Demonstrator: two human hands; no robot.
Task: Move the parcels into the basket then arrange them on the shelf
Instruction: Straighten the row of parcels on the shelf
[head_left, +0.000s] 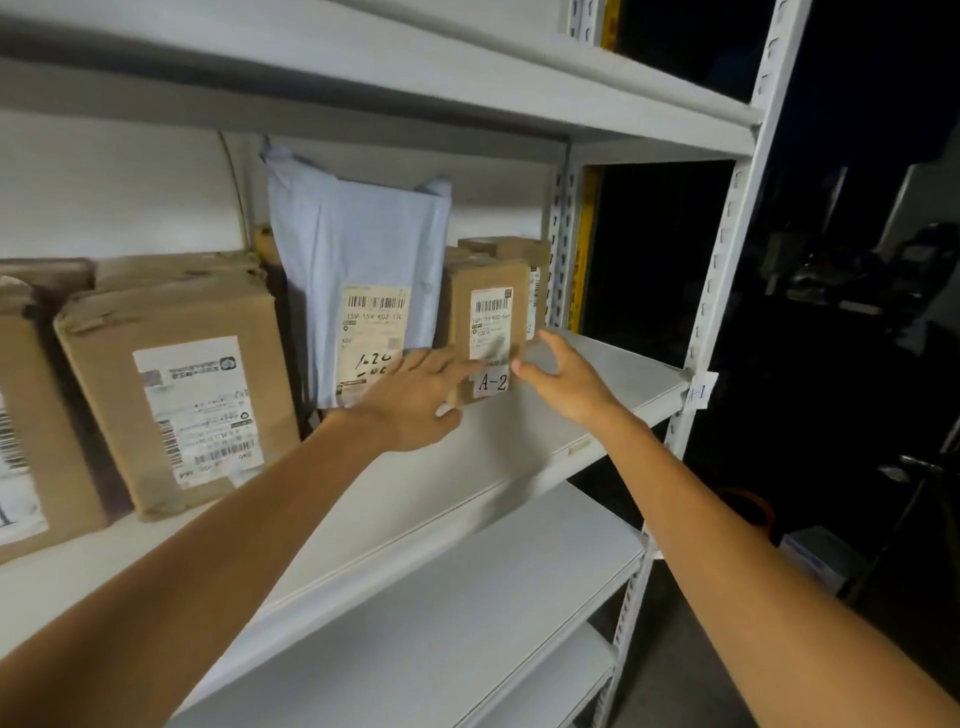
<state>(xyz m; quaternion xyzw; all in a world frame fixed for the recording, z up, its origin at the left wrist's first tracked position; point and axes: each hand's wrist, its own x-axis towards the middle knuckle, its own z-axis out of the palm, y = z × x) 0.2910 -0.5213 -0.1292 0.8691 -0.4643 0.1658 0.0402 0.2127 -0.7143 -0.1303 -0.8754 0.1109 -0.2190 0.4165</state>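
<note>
1. A small brown cardboard parcel with a white barcode label is seen upright on the white metal shelf, near the middle of the view.
2. At its nine o'clock, a pale blue plastic mailer bag is leaned against the back wall. At its one o'clock, a second small brown box is tucked just behind.
3. Further toward nine o'clock, a large brown cardboard box is stood on the same board.
4. The left hand is held at the parcel's seven o'clock, fingers straight and laid on its lower front. Nothing is gripped.
5. The right hand is spread wide at the four o'clock side, its thumb at the parcel's right edge. Contact by the fingers cannot be told.
6. The parcel is judged light and stiff, with rigid corners, though its taped faces may be slick.
7. It is best taken by its two narrow side walls, pressed between both palms, so the label is kept facing outward.
8. The mailer is judged soft and likely to slump if the parcel beside it is shifted.
</note>
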